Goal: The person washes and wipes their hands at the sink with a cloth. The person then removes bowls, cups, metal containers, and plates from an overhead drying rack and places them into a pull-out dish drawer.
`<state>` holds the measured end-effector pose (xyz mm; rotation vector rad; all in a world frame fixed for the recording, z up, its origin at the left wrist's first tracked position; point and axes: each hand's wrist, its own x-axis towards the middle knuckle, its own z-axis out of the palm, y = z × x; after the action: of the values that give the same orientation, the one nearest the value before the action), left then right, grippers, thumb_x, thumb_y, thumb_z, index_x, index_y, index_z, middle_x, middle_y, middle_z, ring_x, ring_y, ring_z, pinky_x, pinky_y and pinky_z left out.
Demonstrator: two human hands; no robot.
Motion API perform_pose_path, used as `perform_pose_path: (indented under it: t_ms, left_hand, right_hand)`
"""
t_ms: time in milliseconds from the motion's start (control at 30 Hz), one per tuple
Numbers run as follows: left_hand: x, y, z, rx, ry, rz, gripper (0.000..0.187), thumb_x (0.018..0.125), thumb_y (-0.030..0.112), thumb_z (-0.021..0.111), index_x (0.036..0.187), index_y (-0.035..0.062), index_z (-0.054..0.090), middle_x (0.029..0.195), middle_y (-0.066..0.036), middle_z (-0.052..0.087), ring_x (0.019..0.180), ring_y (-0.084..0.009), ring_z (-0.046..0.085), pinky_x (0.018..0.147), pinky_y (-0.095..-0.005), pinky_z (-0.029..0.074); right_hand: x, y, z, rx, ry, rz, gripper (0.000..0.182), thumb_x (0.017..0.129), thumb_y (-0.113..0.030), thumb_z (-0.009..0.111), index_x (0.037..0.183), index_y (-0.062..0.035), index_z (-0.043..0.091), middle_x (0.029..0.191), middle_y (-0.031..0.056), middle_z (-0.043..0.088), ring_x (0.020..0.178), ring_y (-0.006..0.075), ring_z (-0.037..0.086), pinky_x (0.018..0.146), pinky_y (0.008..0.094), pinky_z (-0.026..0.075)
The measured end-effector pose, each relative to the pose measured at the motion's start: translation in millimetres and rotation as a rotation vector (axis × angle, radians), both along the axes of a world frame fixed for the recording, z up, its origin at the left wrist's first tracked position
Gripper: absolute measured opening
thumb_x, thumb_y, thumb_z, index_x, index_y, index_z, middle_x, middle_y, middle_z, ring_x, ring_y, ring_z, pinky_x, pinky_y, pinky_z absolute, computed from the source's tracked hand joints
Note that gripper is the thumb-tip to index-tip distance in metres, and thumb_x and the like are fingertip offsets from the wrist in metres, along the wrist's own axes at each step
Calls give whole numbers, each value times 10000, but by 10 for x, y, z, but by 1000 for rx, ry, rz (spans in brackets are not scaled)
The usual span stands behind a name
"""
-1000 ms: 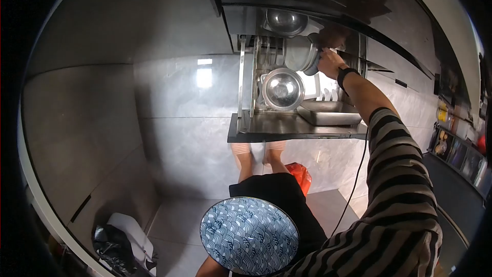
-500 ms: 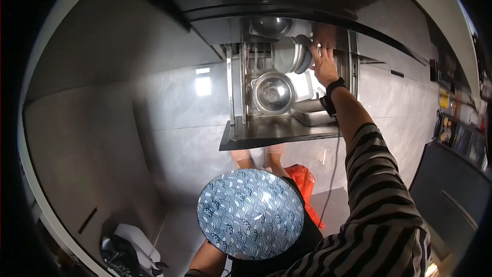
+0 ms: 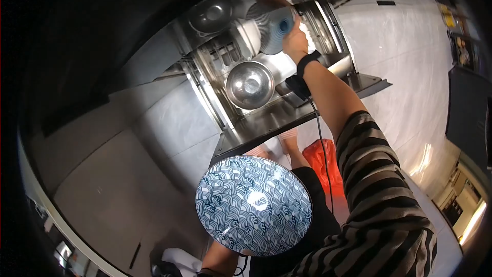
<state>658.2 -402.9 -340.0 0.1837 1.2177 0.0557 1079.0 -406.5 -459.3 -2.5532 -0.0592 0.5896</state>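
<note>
A large blue-and-white wave-patterned plate is held face up in front of my body. My left hand supports it from the near edge, its fingers mostly hidden underneath. Reaching into the open drawer, my right hand grips the right rim of a blue plate with a ringed pattern. That plate stands tilted on edge, beside white dishes on its left. A round steel bowl sits in the drawer nearer to me.
The pulled-out drawer has metal side rails and a dark front edge. A rectangular metal pan lies at its right. On the floor are a red plastic bag and my feet. A cable hangs from my right wrist.
My view has turned, so the drawer now appears slanted. My right hand has closed on the blue plate, which now leans over with its patterned face showing. The wave-patterned plate stays in my left hand.
</note>
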Motion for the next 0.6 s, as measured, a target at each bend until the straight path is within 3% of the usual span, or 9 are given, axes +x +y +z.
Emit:
perform_pose_path:
  t_ms: [67, 133, 167, 367, 467, 600]
  left_hand:
    - [36, 41, 34, 9, -13, -29, 451, 911, 288, 435, 1293, 55, 377, 1306, -108, 433, 1126, -233, 484, 904, -337, 439]
    - [50, 75, 79, 18, -21, -61, 451, 910, 287, 437, 1293, 55, 377, 1306, -108, 433, 1126, -232, 483, 905, -336, 439]
    - [63, 101, 109, 23, -26, -76, 451, 910, 287, 438, 1293, 55, 377, 1307, -109, 432, 1127, -232, 483, 905, -335, 439]
    - [173, 167, 173, 61, -27, -123, 452, 907, 284, 443, 1292, 56, 379, 1308, -109, 431, 1128, -231, 483, 907, -333, 437]
    - [223, 205, 196, 70, -37, -132, 452, 906, 283, 445, 1292, 56, 379, 1309, -109, 431, 1129, -231, 482, 907, -332, 436]
    - [287, 266, 248, 97, -75, -144, 453, 905, 282, 449, 1291, 56, 380, 1310, -110, 430, 1130, -230, 482, 909, -330, 435]
  right_hand:
    - [-10, 40, 38, 76, -170, 88, 665, 763, -12, 473, 1366, -93, 204, 1255, 298, 406, 925, 415, 578, 809, 441, 468]
    - [-130, 135, 252, 61, -291, 136, 619, 785, -15, 434, 1362, -81, 221, 1353, 310, 260, 910, 427, 579, 805, 444, 476]
    - [-167, 144, 392, 78, -227, 171, 582, 799, -33, 413, 1353, -74, 241, 1403, 301, 128, 900, 440, 577, 790, 449, 485]
    - [-209, 165, 344, 159, -543, 338, 564, 786, -45, 467, 1317, -126, 296, 1413, 209, 198, 1152, 452, 391, 779, 449, 518]
    - [-258, 225, 324, 145, -535, 325, 553, 794, -47, 460, 1316, -133, 298, 1406, 205, 215, 1178, 453, 353, 777, 425, 528]
    - [-391, 247, 482, 169, -461, 338, 555, 797, -59, 464, 1322, -83, 287, 1395, 234, 215, 1200, 468, 311, 908, 454, 429]
